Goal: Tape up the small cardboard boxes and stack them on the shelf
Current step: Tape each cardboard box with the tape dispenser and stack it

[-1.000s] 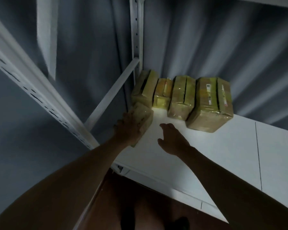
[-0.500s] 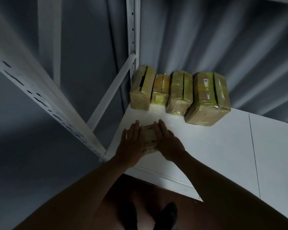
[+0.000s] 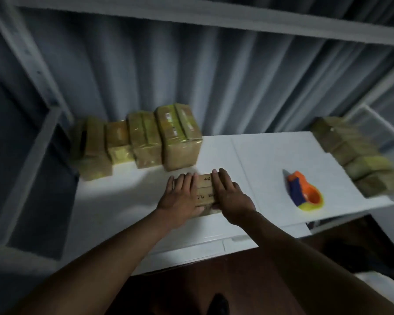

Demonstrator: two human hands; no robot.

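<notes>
Brown box [image 3: 204, 189], printed top, untaped

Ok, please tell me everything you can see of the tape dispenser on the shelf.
The tape dispenser looks plastic: orange body, dark blue part on its left, yellow near rim, pale pointed tip at the far end. It is slightly blurred. It lies alone on the white shelf board; only the board touches it.
</notes>
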